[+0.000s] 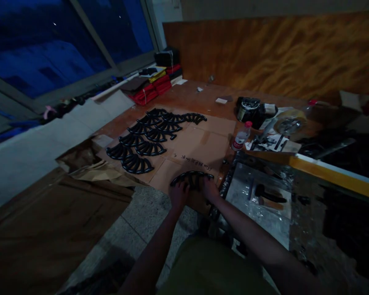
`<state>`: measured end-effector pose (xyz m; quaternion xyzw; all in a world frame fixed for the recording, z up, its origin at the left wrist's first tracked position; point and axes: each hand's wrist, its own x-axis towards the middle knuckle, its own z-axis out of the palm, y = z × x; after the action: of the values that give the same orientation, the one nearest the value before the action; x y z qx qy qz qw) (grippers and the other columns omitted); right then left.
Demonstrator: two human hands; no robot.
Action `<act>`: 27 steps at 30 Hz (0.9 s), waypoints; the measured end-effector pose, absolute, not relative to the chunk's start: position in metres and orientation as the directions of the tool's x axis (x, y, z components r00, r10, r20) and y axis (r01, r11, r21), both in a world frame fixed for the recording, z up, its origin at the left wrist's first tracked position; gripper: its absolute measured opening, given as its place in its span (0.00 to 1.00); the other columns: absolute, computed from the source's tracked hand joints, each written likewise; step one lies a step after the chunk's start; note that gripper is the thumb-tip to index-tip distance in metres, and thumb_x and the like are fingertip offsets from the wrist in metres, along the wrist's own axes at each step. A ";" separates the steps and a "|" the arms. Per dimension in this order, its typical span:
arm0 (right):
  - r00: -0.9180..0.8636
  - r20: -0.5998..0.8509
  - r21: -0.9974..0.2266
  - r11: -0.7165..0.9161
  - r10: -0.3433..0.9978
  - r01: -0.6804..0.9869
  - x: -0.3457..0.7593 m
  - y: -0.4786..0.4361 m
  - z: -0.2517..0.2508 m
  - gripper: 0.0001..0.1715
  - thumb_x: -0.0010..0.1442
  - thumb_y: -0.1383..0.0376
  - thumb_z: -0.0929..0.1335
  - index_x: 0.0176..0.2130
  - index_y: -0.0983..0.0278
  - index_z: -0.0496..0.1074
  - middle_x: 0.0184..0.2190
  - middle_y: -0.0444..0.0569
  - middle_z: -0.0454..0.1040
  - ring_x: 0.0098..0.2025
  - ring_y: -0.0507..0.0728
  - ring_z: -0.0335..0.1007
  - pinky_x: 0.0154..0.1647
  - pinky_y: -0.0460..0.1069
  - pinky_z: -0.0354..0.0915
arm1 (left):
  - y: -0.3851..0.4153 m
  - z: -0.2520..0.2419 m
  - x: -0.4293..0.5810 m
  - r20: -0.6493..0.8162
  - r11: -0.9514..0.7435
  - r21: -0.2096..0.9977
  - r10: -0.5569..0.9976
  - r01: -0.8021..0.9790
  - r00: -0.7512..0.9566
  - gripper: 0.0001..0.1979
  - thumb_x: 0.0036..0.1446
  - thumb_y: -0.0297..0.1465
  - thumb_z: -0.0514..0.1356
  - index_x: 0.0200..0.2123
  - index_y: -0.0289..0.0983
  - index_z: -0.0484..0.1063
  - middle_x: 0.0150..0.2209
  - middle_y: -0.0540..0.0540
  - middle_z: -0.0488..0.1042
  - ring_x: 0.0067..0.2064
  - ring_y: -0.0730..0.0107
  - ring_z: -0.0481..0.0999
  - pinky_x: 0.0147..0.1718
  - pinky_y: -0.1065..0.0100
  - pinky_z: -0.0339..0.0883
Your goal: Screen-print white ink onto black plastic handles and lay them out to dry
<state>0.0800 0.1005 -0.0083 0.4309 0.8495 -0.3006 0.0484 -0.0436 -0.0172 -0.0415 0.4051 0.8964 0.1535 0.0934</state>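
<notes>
I am bringing both hands to the near edge of the cardboard sheet [203, 143], where one black slatted piece [193, 176] is lying in a shallow arc between them. My left hand [180, 192] is touching its left end, fingers partly bent over the slats; my right hand [210, 190] is touching its right end in much the same way. The light is running too dim for me to tell how tightly either hand is closing, or whether the piece is being gripped or only pressed.

Further left on the sheet, a cluster of similar black fans [138, 164] is spreading in slanting rows, many of them touching or overlapping. Dark handwriting [197, 161] is showing on the bare cardboard just beyond the piece I am handling.

The sheet is covering much of the desk [197, 98]. To its right, a red-capped bottle [241, 138] is standing near a dark tub [248, 108] and a roll of clear tape [290, 123]. Nearer me on that side, a black curved part [270, 196] is resting on a pale, glossy surface [241, 192]. At the far left corner, red folders [153, 89] are lying stacked beside the window [123, 32].
</notes>
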 end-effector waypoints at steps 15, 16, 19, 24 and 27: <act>-0.567 -0.355 -0.713 0.177 0.743 0.679 0.067 0.108 -0.027 0.25 0.59 0.67 0.67 0.56 0.62 0.70 0.51 0.53 0.76 0.53 0.60 0.72 0.54 0.52 0.65 | -0.002 -0.027 -0.036 0.023 0.539 0.210 0.831 0.816 -0.555 0.27 0.60 0.44 0.58 0.61 0.43 0.68 0.65 0.39 0.62 0.64 0.46 0.61 0.59 0.49 0.59; -0.565 -0.354 -0.717 0.172 0.745 0.676 0.065 0.107 -0.028 0.23 0.61 0.65 0.66 0.56 0.62 0.72 0.51 0.54 0.77 0.55 0.61 0.72 0.55 0.53 0.65 | 0.002 -0.028 -0.026 -0.012 0.545 0.220 0.831 0.810 -0.556 0.28 0.59 0.43 0.59 0.61 0.43 0.68 0.65 0.39 0.62 0.65 0.45 0.60 0.61 0.49 0.58; -0.581 -0.343 -0.732 0.178 0.738 0.658 0.061 0.107 -0.031 0.22 0.65 0.61 0.62 0.54 0.65 0.74 0.52 0.57 0.76 0.57 0.62 0.70 0.59 0.55 0.62 | 0.020 -0.027 -0.011 -0.093 0.603 0.234 0.795 0.763 -0.600 0.28 0.60 0.39 0.57 0.64 0.41 0.65 0.65 0.38 0.63 0.66 0.44 0.58 0.62 0.46 0.55; -0.560 -0.296 -0.762 0.163 0.774 0.627 0.057 0.113 -0.041 0.27 0.66 0.59 0.58 0.57 0.69 0.72 0.56 0.59 0.73 0.59 0.62 0.69 0.61 0.55 0.61 | 0.041 -0.023 -0.026 -0.185 0.677 0.228 0.736 0.700 -0.651 0.25 0.61 0.35 0.54 0.62 0.39 0.67 0.63 0.36 0.66 0.64 0.43 0.61 0.58 0.47 0.60; -0.576 -0.262 -0.810 0.149 0.774 0.568 0.054 0.114 -0.048 0.30 0.65 0.58 0.59 0.59 0.72 0.70 0.57 0.61 0.73 0.59 0.63 0.69 0.62 0.57 0.62 | 0.042 -0.026 -0.046 -0.193 0.638 0.257 0.770 0.726 -0.608 0.27 0.58 0.39 0.58 0.60 0.39 0.70 0.61 0.37 0.68 0.64 0.45 0.62 0.60 0.49 0.58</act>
<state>0.0535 0.1143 -0.0483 0.4473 0.7501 -0.4749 -0.1085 -0.0458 0.0418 -0.0257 0.4185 0.8935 0.0765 0.1437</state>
